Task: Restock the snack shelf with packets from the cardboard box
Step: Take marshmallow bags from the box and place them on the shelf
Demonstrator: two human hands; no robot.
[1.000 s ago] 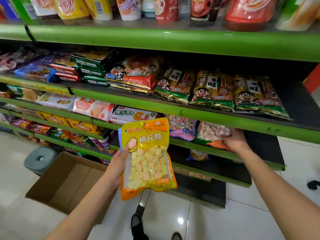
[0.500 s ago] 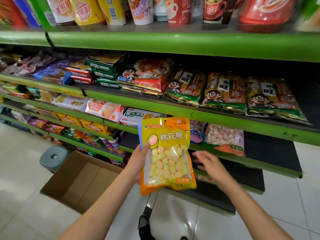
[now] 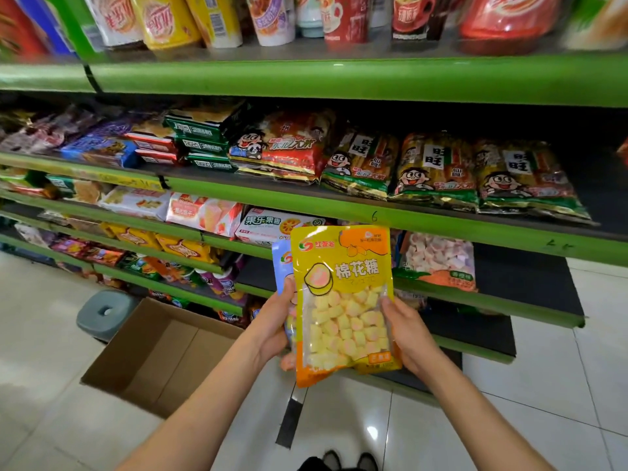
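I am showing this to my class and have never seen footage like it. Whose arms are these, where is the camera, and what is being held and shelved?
The camera sits on a person's head, looking down at their own arms. The left hand and right hand grip a yellow marshmallow packet, with a blue packet behind it. Ahead are green shelves of snacks, including a marshmallow bag. The cardboard box on the floor shows no packets inside.

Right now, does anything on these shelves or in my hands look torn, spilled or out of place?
Nothing stands out. The yellow marshmallow packet looks intact, held upright between the left hand and right hand, with a second packet behind it. The shelf's packets lie in rows.
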